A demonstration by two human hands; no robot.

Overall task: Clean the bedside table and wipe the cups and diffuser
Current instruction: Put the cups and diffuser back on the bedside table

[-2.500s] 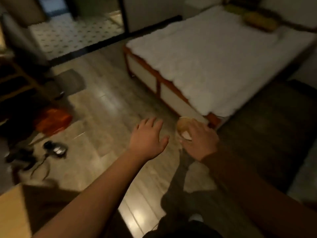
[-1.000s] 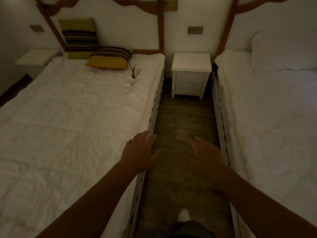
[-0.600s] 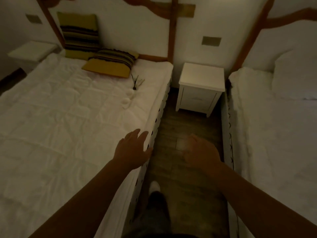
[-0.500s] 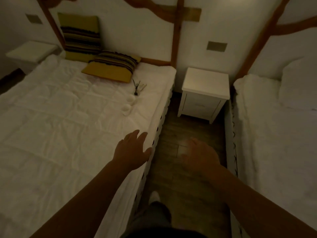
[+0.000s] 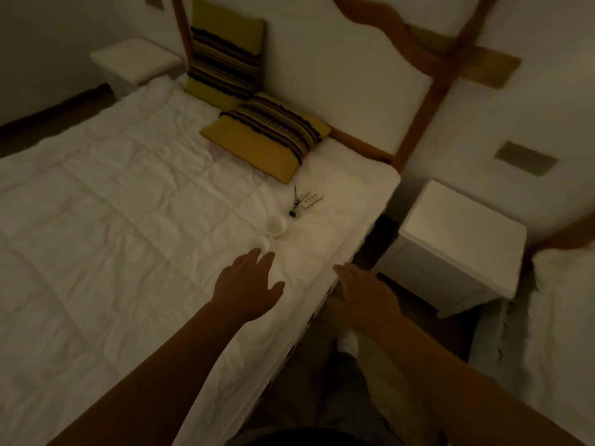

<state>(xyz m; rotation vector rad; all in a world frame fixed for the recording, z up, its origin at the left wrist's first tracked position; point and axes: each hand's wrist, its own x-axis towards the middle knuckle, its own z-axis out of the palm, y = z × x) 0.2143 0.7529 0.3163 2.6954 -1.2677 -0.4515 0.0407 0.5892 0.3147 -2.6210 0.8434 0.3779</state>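
Observation:
Two white cups lie on the left bed's white cover: the farther cup and the nearer cup, which sits just beyond my fingertips. A small dark reed diffuser stands behind them, next to a white remote. The white bedside table stands between the two beds, its top bare. My left hand hovers open over the bed, fingers spread toward the nearer cup. My right hand is open at the bed's edge, holding nothing.
Two yellow striped pillows lie at the head of the left bed. A second bed is at the right, with a narrow wooden-floor aisle between. Another white bedside table stands at the far left.
I have walked up the aisle and turned left toward the bed. The cups and diffuser are now close, and my left hand has reached over the cover toward them.

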